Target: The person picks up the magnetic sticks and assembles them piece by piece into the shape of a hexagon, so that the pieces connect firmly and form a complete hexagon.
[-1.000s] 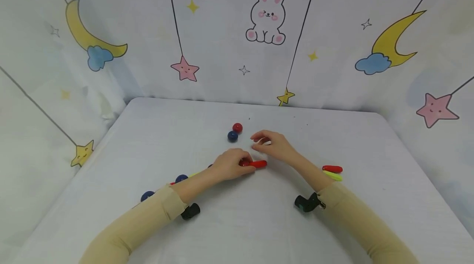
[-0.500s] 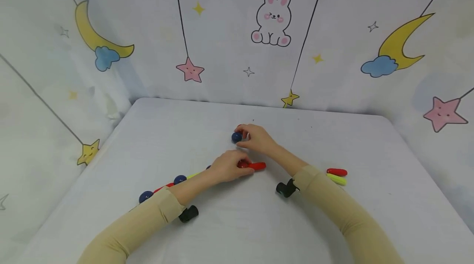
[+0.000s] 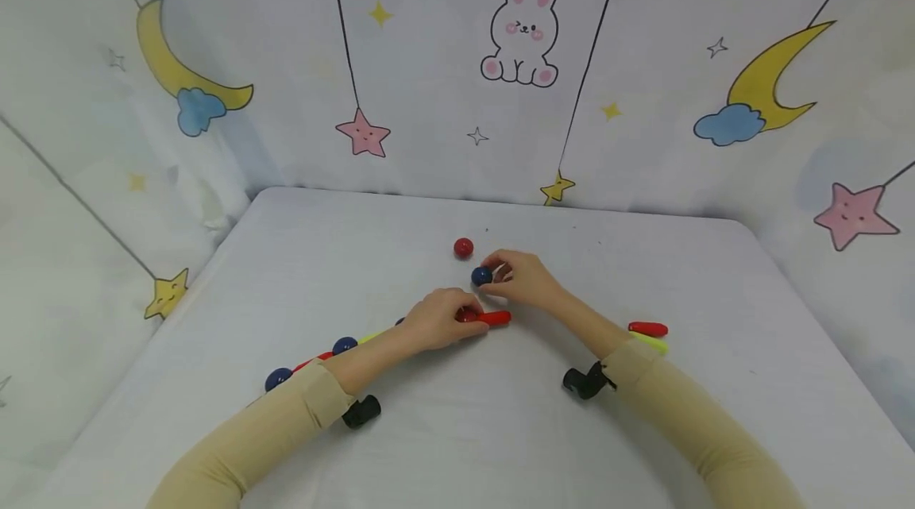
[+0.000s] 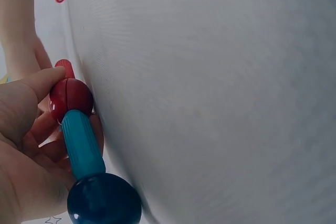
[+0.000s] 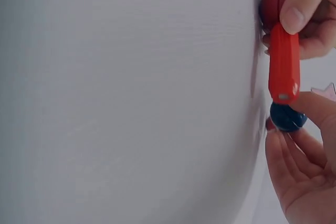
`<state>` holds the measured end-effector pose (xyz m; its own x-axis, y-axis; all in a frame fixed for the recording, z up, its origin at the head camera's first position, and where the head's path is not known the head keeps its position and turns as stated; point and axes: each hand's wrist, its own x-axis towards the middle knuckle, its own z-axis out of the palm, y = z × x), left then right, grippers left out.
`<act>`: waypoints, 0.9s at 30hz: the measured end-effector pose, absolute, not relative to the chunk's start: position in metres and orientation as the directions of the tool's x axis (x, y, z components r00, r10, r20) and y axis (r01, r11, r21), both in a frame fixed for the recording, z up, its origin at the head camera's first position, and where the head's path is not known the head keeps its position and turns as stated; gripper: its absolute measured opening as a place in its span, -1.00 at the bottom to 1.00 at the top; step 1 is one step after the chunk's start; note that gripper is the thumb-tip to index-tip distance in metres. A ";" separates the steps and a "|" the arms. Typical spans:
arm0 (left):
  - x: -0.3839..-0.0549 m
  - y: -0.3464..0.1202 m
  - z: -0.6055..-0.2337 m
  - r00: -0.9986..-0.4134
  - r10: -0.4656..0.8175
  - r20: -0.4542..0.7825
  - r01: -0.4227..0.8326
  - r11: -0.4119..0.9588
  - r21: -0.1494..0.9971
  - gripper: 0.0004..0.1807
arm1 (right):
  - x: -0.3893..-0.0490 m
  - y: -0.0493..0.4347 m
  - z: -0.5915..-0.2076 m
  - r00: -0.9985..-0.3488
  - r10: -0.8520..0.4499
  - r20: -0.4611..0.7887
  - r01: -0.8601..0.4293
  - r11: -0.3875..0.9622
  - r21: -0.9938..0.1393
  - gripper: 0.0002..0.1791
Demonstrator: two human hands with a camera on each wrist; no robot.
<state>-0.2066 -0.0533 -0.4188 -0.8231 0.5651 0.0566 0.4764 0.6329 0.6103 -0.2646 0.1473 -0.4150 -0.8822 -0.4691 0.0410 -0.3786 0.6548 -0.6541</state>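
My left hand [image 3: 439,320] grips a red ball [image 4: 72,99] near the end of a chain of balls and rods. From that ball a red rod [image 5: 284,66] sticks out toward my right hand [image 3: 527,279]. On its other side a teal rod [image 4: 83,145] runs to a dark blue ball [image 4: 105,200]. Between thumb and fingers my right hand pinches another blue ball [image 3: 481,276]. In the right wrist view this ball overlaps the free end of the red rod. The chain continues behind the left forearm, which partly hides it.
A loose red ball [image 3: 463,248] lies beyond the hands. To the right, a second red rod [image 3: 648,329] and a yellow-green rod [image 3: 652,344] lie beside the right forearm. Further blue balls [image 3: 345,345] of the chain show along the left forearm. Patterned cloth hangs behind the white table [image 3: 343,239].
My right hand has reached to the two balls at the back, taken the blue one and drawn it back toward the red rod. The left hand has kept its grip in place.
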 end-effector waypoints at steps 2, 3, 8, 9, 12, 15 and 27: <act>-0.207 -0.053 -0.418 -0.824 0.563 0.057 0.471 0.628 0.619 -0.80 | -0.258 0.163 -0.415 -0.890 -0.456 0.019 -0.341 0.637 -0.691 -0.58; -0.206 -0.053 -0.418 -0.825 0.562 0.059 0.469 0.624 0.625 -0.80 | -0.254 0.171 -0.415 -0.892 -0.452 0.010 -0.328 0.632 -0.702 -0.57; -0.208 -0.052 -0.416 -0.826 0.561 0.055 0.457 0.610 0.647 -0.81 | -0.238 0.205 -0.417 -0.895 -0.445 -0.013 -0.295 0.614 -0.732 -0.55; -0.208 -0.051 -0.415 -0.826 0.561 0.053 0.456 0.609 0.649 -0.81 | -0.235 0.210 -0.418 -0.894 -0.448 -0.016 -0.294 0.613 -0.733 -0.55; -0.211 -0.048 -0.416 -0.827 0.560 0.048 0.453 0.613 0.647 -0.81 | -0.229 0.220 -0.421 -0.886 -0.462 -0.023 -0.295 0.603 -0.741 -0.56; -0.216 -0.044 -0.417 -0.824 0.563 0.055 0.461 0.612 0.643 -0.80 | -0.224 0.224 -0.422 -0.881 -0.472 -0.022 -0.298 0.592 -0.749 -0.58; -0.234 -0.031 -0.417 -0.812 0.583 0.019 0.465 0.627 0.625 -0.75 | -0.229 0.222 -0.419 -0.832 -0.550 0.077 -0.443 0.574 -0.689 -0.56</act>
